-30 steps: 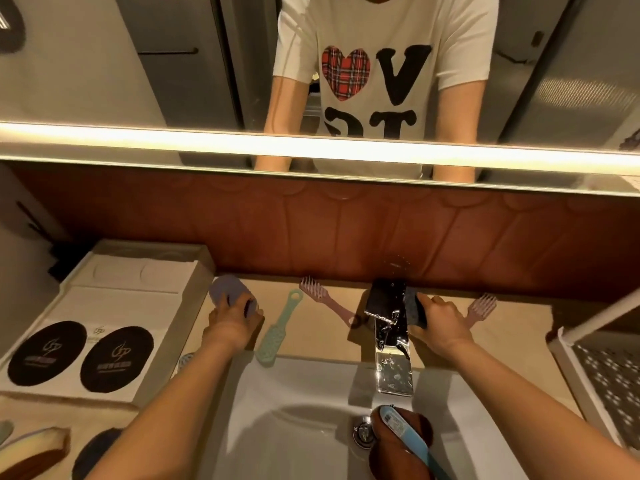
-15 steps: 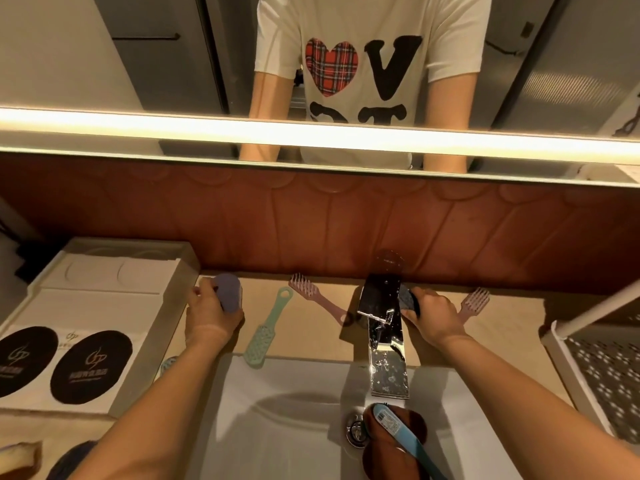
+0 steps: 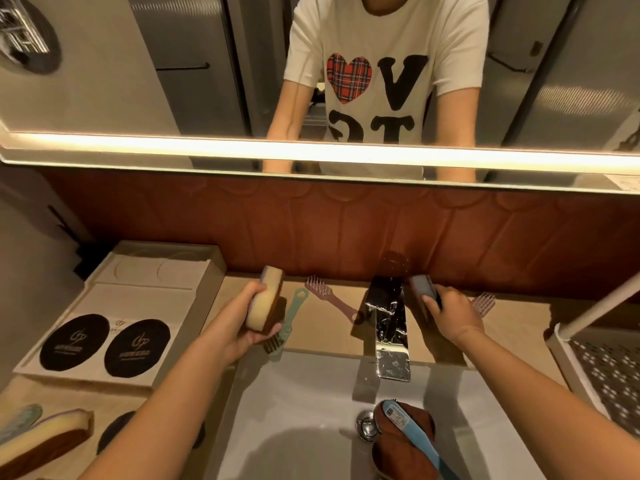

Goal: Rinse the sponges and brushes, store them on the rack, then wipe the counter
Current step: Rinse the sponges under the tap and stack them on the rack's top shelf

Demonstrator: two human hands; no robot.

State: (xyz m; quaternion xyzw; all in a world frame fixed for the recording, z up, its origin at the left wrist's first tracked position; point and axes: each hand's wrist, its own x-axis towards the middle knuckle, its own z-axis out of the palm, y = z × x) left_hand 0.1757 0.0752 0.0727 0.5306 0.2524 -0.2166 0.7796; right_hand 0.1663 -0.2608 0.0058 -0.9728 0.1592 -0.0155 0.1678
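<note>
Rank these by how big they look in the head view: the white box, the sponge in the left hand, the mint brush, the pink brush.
1. white box, by far.
2. sponge, though it is held nearer the camera.
3. mint brush and pink brush: they look alike, and the mint one is partly hidden behind the sponge.

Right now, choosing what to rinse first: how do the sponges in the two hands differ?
The yellow sponge in the left hand is thick with a brown layer; the grey sponge in the right hand looks thinner. The yellow sponge is tipped on edge, face showing; the grey sponge is partly hidden beside the faucet. Both are gripped.
</note>
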